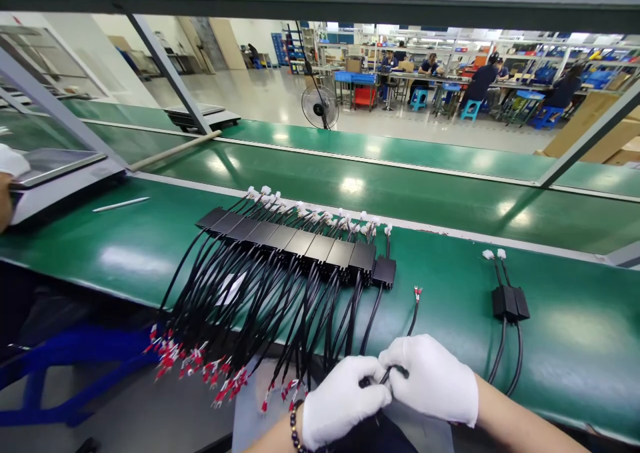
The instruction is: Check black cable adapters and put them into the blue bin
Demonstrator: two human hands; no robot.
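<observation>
My left hand [345,396], in a white glove with a beaded bracelet at the wrist, is closed on a black cable at the front edge of the green bench. Beside it my right hand [430,380], also gloved, pinches the same black cable [413,321]. One cable end with red and white terminals sticks up past the right glove; the rest is hidden by my hands. Just beyond lies a long row of black boxes [300,242] with white connectors at the back and black cables hanging over the edge. A single black box [385,271] stands at the row's right end.
Two black boxes [510,302] with cables lie at the right. On the left are a white pen-like stick [121,204] and a scale [65,173], with another person's gloved hand [13,163] at it. Slanted metal posts [590,136] frame the bench; a fan [320,106] stands beyond.
</observation>
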